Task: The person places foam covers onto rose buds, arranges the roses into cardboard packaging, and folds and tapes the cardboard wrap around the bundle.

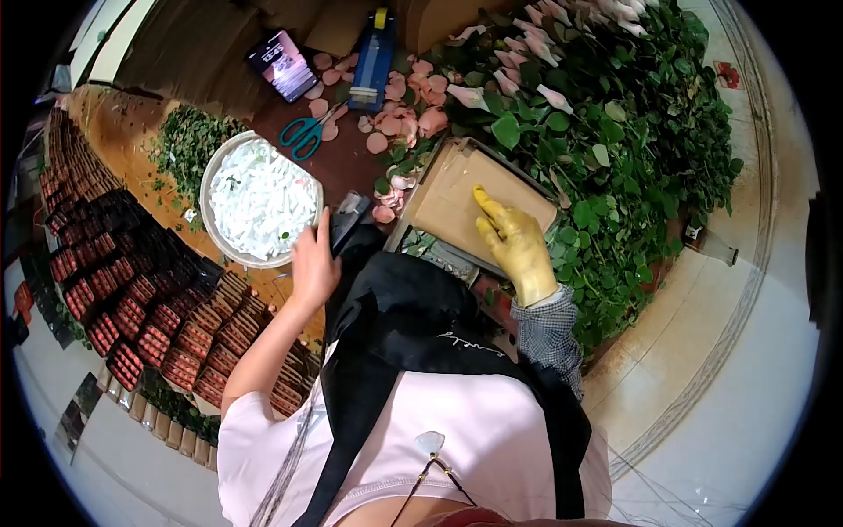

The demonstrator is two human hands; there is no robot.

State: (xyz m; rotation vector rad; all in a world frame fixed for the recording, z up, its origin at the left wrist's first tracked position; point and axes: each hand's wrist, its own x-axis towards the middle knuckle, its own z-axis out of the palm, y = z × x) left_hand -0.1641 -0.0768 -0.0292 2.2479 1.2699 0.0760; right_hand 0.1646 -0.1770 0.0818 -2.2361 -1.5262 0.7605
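My left hand (314, 268) is bare and rests at the right rim of a round white tub (207, 215) full of short white pieces. One finger is stretched out along the rim; the others are partly hidden. Just right of that hand is a dark tool with a clear end (351, 211). My right hand (520, 246), in a yellow glove, lies over a tan board (448, 189) set in a dark frame. Its fingers are extended and apart, with the tips on or just above the board, and nothing shows in them.
Teal scissors (303, 136), a lit phone (283, 66) and a blue tape dispenser (373, 66) lie beyond, among loose pink petals (399, 123). Leafy rose stems (606, 132) with pale pink buds pile up at the right. Rows of red-filled trays (132, 307) stand at the left.
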